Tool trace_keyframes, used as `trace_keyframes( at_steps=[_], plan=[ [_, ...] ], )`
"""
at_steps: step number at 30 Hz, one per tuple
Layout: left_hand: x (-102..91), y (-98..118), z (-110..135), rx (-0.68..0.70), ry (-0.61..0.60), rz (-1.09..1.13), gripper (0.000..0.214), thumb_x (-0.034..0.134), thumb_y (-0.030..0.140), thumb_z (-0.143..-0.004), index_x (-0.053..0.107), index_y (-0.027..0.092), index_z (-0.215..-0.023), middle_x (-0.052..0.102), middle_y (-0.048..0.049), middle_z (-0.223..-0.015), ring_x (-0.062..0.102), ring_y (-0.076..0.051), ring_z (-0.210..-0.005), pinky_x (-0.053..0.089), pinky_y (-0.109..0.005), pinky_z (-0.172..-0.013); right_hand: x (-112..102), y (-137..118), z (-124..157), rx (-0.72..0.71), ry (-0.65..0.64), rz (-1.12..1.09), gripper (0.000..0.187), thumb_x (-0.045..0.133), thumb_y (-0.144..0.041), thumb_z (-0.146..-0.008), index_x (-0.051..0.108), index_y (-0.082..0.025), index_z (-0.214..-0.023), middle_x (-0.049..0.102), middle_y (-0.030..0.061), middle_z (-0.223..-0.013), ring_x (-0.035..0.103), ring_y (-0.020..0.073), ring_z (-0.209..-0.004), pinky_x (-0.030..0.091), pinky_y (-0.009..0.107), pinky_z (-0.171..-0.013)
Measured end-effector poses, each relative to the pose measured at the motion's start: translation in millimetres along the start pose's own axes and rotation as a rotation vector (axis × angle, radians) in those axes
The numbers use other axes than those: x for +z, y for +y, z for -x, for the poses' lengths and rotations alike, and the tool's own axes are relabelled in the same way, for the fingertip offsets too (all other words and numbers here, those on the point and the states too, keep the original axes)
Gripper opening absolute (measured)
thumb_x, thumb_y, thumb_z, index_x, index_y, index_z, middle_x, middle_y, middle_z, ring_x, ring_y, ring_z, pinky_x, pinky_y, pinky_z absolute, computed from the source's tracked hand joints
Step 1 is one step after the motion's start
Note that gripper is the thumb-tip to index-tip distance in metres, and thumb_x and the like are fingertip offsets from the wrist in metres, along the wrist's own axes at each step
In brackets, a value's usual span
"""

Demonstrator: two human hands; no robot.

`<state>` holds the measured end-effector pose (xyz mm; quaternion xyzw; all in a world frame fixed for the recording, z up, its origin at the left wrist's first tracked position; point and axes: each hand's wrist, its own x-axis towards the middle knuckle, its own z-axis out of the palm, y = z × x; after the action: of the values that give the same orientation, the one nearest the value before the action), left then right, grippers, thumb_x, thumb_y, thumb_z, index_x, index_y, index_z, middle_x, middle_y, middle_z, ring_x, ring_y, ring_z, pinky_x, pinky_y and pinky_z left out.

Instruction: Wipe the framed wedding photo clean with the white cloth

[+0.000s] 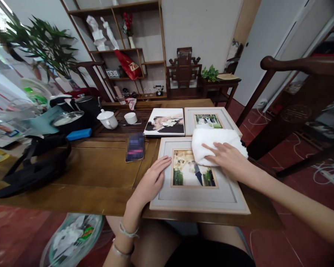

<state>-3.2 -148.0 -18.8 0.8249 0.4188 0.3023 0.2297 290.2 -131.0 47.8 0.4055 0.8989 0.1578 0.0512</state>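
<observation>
A large framed photo (200, 200) lies flat on the wooden table (100, 167) right in front of me. My left hand (151, 181) rests flat on the frame's left border, fingers stretched out. My right hand (228, 157) presses with spread fingers on a folded white towel (214, 139) that lies over the frame's upper right part. Behind it lie a second framed photo (211, 118) and an unframed photo print (165, 122).
A phone (135, 147) lies left of the frame. A black bag (36, 163), pots, a white teapot (108, 119) and a cup (130, 118) stand at the back left. A dark wooden chair (300, 85) stands at right. A bin (72, 239) sits on the floor below.
</observation>
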Motion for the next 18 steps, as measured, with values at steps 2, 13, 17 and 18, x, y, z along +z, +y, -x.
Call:
trace_keyframes(
  at_steps=[2,13,17,18],
  plan=[
    [0.2,0,0,0.0,-0.003,0.0,0.048,0.035,0.008,-0.089,0.051,0.022,-0.132,0.05,-0.0037,-0.14,0.037,-0.019,-0.136,0.028,-0.047,-0.116,-11,-19,8,-0.027,-0.039,-0.119,0.054,0.049,0.002,-0.064,0.062,-0.021,-0.11,0.057,0.0118,-0.129,0.059,0.0305,-0.097,0.046,0.044,-0.078],
    [0.2,-2,0,0.006,-0.009,0.001,0.047,0.035,0.007,-0.088,0.051,0.019,-0.131,0.05,-0.006,-0.14,0.037,-0.019,-0.136,0.029,-0.046,-0.116,-27,-75,38,-0.183,-0.051,-0.521,0.057,0.055,-0.005,-0.063,0.061,-0.027,-0.116,0.041,0.0046,-0.145,0.032,0.0309,-0.134,0.02,0.054,-0.111],
    [-0.7,0,1,0.0,-0.008,-0.001,0.047,0.035,0.008,-0.089,0.051,0.02,-0.132,0.049,-0.0048,-0.14,0.037,-0.019,-0.136,0.029,-0.045,-0.116,12,-32,-1,-0.028,0.054,-0.267,0.057,0.051,0.003,-0.064,0.063,-0.021,-0.114,0.035,0.0084,-0.149,0.021,0.0338,-0.138,0.014,0.057,-0.111],
    [-0.9,0,1,-0.002,-0.008,-0.002,0.047,0.035,0.008,-0.089,0.051,0.02,-0.132,0.049,-0.0046,-0.14,0.037,-0.019,-0.136,0.029,-0.045,-0.116,18,-20,-9,0.013,0.086,-0.205,0.057,0.051,0.003,-0.064,0.063,-0.021,-0.115,0.036,0.0086,-0.148,0.022,0.0347,-0.138,0.015,0.058,-0.111]
  ],
)
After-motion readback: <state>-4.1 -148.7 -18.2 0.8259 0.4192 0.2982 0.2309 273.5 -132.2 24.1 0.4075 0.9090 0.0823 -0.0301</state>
